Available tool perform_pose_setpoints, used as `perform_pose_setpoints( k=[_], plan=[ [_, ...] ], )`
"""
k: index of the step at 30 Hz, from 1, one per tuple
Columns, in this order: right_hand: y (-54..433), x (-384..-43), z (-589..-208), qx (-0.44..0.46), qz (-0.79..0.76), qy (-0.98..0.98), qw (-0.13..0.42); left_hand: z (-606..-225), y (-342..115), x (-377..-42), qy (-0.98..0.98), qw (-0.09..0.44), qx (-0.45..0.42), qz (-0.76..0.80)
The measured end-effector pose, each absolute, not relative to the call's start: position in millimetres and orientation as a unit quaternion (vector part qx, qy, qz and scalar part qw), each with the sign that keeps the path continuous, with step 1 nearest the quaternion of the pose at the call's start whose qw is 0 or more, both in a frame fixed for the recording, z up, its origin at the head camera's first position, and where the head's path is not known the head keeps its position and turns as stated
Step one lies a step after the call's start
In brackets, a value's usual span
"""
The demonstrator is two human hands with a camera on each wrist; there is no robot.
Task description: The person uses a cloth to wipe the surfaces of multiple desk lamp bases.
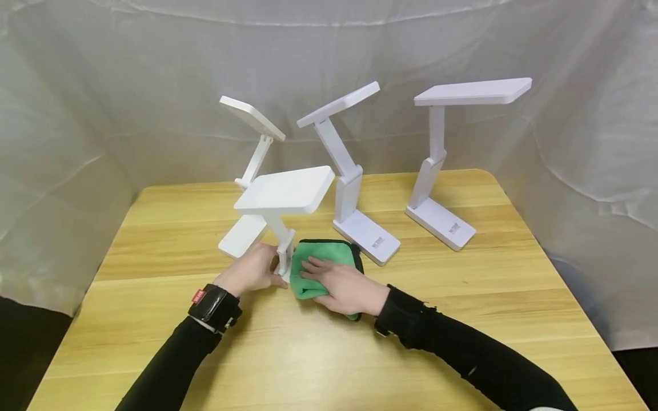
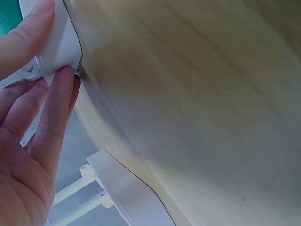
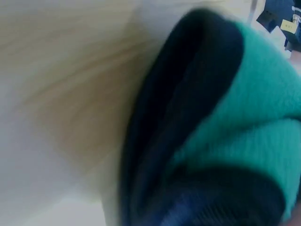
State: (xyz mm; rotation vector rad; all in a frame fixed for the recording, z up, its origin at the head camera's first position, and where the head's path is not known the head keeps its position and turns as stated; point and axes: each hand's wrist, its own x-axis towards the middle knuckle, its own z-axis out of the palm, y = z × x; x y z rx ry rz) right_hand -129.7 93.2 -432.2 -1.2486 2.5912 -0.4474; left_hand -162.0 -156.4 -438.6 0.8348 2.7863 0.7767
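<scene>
A white folding desk lamp (image 1: pixel 283 194) stands near the middle of the table, its flat head raised on a jointed arm. My left hand (image 1: pixel 253 269) holds the edge of its base, thumb on one face and fingers on the other in the left wrist view. Across the base lies a folded green cloth (image 1: pixel 325 249) with dark edging, which hides much of that base. My right hand (image 1: pixel 345 285) rests on the cloth with its fingers extended over it. In the right wrist view the cloth (image 3: pixel 254 94) fills much of the frame and that hand is mostly out of sight.
Three more white desk lamps stand behind: one at back left (image 1: pixel 247 234), one behind the cloth (image 1: pixel 367 231), one at back right (image 1: pixel 442 222). The wooden table (image 1: pixel 488 308) has a pale curtain (image 1: pixel 329 45) behind and at its sides.
</scene>
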Motion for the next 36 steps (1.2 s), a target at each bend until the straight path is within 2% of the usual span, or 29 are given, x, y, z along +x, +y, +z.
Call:
perform_pose_setpoints(
  k=[6, 17, 29, 36],
  plan=[
    [85.7, -130.7, -437.3, -0.446, -0.150, 0.875, 0.114, -440.5, -157.3, -163.7, 0.925, 0.065, 0.275, 0.255],
    [131.6, -119.4, -437.1, -0.456, -0.192, 0.860, 0.122, -438.7, -157.6, -161.2, 0.924, 0.078, 0.278, 0.251],
    [86.1, -131.6, -435.0, -0.449, -0.127, 0.876, 0.117, -442.3, -158.6, -161.7, 0.928, 0.061, 0.281, 0.236],
    [103.7, -119.8, -437.8, -0.479, -0.155, 0.855, 0.121, -440.0, -158.6, -160.1, 0.927, 0.059, 0.287, 0.235]
  ],
)
